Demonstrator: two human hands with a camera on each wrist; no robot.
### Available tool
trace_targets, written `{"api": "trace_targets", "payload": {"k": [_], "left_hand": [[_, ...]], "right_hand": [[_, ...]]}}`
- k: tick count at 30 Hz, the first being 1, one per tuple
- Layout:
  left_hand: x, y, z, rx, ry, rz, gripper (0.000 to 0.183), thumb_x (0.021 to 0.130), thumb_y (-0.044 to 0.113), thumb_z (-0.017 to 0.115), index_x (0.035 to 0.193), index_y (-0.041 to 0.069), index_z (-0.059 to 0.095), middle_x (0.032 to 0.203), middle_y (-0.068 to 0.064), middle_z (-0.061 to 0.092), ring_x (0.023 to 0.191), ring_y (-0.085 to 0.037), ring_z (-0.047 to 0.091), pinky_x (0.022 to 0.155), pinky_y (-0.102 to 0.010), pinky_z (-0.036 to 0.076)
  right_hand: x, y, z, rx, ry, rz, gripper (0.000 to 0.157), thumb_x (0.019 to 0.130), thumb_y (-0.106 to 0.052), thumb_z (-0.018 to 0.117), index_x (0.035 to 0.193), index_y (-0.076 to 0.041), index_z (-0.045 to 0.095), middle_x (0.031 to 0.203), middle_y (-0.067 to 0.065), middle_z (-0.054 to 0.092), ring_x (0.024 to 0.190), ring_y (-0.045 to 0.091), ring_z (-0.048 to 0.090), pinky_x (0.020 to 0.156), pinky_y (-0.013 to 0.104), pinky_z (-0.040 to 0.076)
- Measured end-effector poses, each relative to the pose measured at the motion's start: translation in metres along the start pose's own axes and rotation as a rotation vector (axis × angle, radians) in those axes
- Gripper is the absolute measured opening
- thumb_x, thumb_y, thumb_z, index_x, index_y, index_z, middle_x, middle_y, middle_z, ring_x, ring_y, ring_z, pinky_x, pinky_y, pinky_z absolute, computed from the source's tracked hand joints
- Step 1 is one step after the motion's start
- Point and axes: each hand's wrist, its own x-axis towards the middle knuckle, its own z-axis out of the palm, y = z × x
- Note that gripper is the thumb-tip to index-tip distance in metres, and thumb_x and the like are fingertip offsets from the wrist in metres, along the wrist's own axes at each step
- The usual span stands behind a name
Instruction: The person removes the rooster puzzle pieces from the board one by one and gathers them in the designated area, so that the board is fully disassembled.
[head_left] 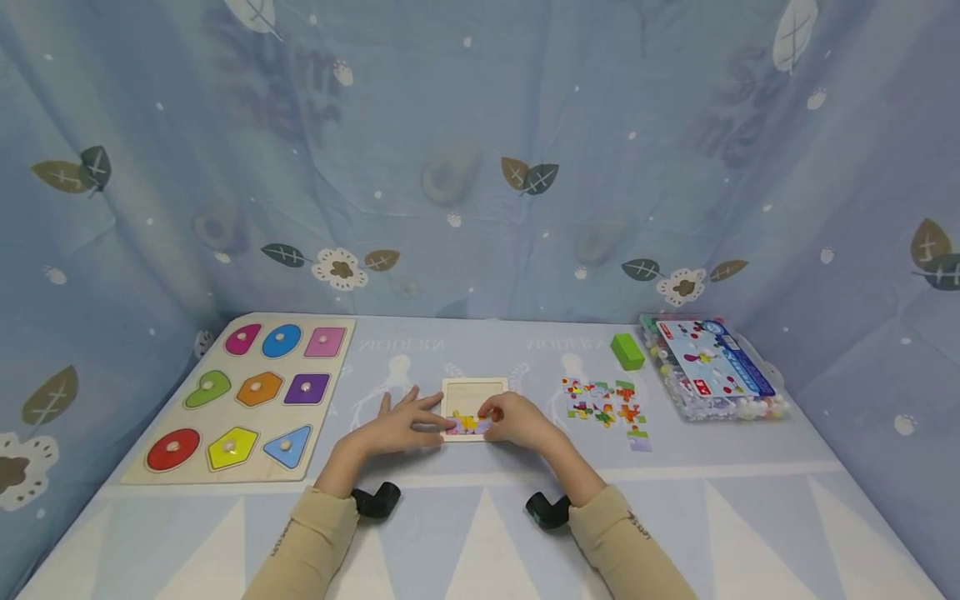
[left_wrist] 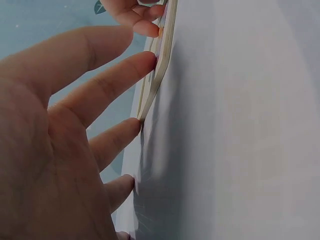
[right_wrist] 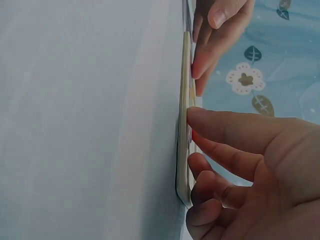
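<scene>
A small wooden puzzle tray (head_left: 474, 387) lies flat in the middle of the table, with joined colourful puzzle pieces (head_left: 467, 423) along its near side. My left hand (head_left: 401, 427) spreads its fingers at the tray's left edge; in the left wrist view some fingertips (left_wrist: 149, 59) touch the frame and the pieces. Over the tray's near right corner, my right hand (head_left: 519, 419) has curled fingers. In the right wrist view its thumb and forefinger (right_wrist: 235, 159) pinch at a puzzle piece beside the frame, mostly hidden by the fingers.
Loose puzzle pieces (head_left: 603, 403) lie right of the tray, with a green block (head_left: 627, 352) behind them. A clear case of beads (head_left: 712, 367) stands at the back right. At left lies a wooden shape board (head_left: 247, 400) with knobbed shapes. A patterned curtain (head_left: 450, 167) hangs behind.
</scene>
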Motion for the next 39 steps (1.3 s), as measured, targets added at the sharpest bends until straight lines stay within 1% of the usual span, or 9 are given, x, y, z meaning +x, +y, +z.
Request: {"api": "trace_targets", "payload": {"k": [5, 11, 15, 18, 21, 24, 29, 33, 39], "left_hand": [[0.000, -0.001, 0.001, -0.004, -0.003, -0.001, 0.036, 0.086, 0.038, 0.061, 0.117, 0.022, 0.066, 0.149, -0.011, 0.030, 0.137, -0.046, 0.001, 0.098, -0.068, -0.014], [-0.001, -0.001, 0.004, -0.008, -0.002, -0.003, 0.036, 0.086, 0.039, 0.061, 0.117, 0.023, 0.066, 0.149, -0.010, 0.029, 0.137, -0.045, 0.000, 0.098, -0.067, -0.015], [-0.001, 0.000, 0.004, -0.016, -0.001, 0.008, 0.036, 0.086, 0.038, 0.060, 0.118, 0.022, 0.065, 0.150, -0.010, 0.027, 0.137, -0.046, -0.001, 0.097, -0.068, -0.015], [0.000, 0.000, 0.004, -0.015, 0.003, 0.016, 0.035, 0.086, 0.038, 0.061, 0.117, 0.023, 0.066, 0.151, -0.008, 0.026, 0.137, -0.045, 0.000, 0.097, -0.069, -0.016], [0.001, 0.000, 0.005, -0.012, 0.004, 0.015, 0.034, 0.086, 0.037, 0.061, 0.117, 0.024, 0.066, 0.150, -0.007, 0.028, 0.138, -0.044, 0.001, 0.096, -0.069, -0.016], [0.001, 0.000, 0.005, -0.009, 0.007, 0.019, 0.033, 0.085, 0.036, 0.062, 0.116, 0.024, 0.066, 0.150, -0.008, 0.029, 0.138, -0.045, 0.002, 0.096, -0.069, -0.016], [0.000, 0.002, 0.003, -0.016, 0.009, 0.027, 0.033, 0.085, 0.034, 0.063, 0.115, 0.022, 0.066, 0.149, -0.010, 0.029, 0.137, -0.045, 0.003, 0.096, -0.069, -0.016], [0.000, 0.002, 0.002, -0.018, 0.014, 0.027, 0.033, 0.084, 0.034, 0.064, 0.114, 0.022, 0.066, 0.149, -0.011, 0.029, 0.138, -0.045, 0.003, 0.096, -0.069, -0.016], [0.001, 0.000, 0.002, -0.003, 0.018, 0.026, 0.033, 0.084, 0.036, 0.063, 0.115, 0.022, 0.066, 0.149, -0.010, 0.029, 0.138, -0.044, 0.004, 0.097, -0.068, -0.015]], "right_hand": [[0.000, 0.001, 0.002, 0.028, 0.015, -0.006, 0.025, 0.073, -0.005, 0.075, 0.093, -0.009, 0.062, 0.081, 0.002, 0.053, 0.073, 0.017, 0.047, 0.064, 0.030, 0.040], [-0.004, 0.000, 0.003, 0.100, 0.072, -0.041, 0.016, 0.077, -0.004, 0.071, 0.085, -0.009, 0.058, 0.079, 0.000, 0.056, 0.071, 0.014, 0.050, 0.065, 0.028, 0.042], [-0.006, 0.002, 0.001, 0.132, 0.084, -0.042, 0.017, 0.079, -0.005, 0.070, 0.092, -0.009, 0.060, 0.080, 0.001, 0.059, 0.070, 0.013, 0.053, 0.062, 0.027, 0.044], [-0.009, 0.005, -0.004, 0.165, 0.100, -0.021, 0.019, 0.080, -0.005, 0.069, 0.097, -0.011, 0.062, 0.082, 0.002, 0.060, 0.072, 0.014, 0.055, 0.060, 0.027, 0.045], [-0.013, 0.010, -0.010, 0.200, 0.130, -0.004, 0.017, 0.081, -0.004, 0.067, 0.097, -0.011, 0.064, 0.083, 0.002, 0.061, 0.073, 0.015, 0.054, 0.060, 0.027, 0.045], [-0.019, 0.017, -0.017, 0.227, 0.166, 0.017, 0.015, 0.081, -0.004, 0.068, 0.094, -0.011, 0.065, 0.083, 0.002, 0.061, 0.074, 0.015, 0.054, 0.061, 0.027, 0.045], [-0.031, 0.037, -0.034, 0.254, 0.210, 0.071, 0.016, 0.081, -0.005, 0.067, 0.096, -0.010, 0.064, 0.087, 0.005, 0.060, 0.078, 0.017, 0.054, 0.062, 0.028, 0.044], [-0.044, 0.054, -0.048, 0.245, 0.229, 0.117, 0.016, 0.083, -0.009, 0.067, 0.099, -0.010, 0.064, 0.091, 0.006, 0.060, 0.080, 0.018, 0.053, 0.064, 0.029, 0.044], [-0.063, 0.072, -0.068, 0.265, 0.248, 0.136, 0.020, 0.085, -0.012, 0.066, 0.103, -0.004, 0.062, 0.099, 0.010, 0.059, 0.089, 0.021, 0.053, 0.068, 0.031, 0.045]]}}
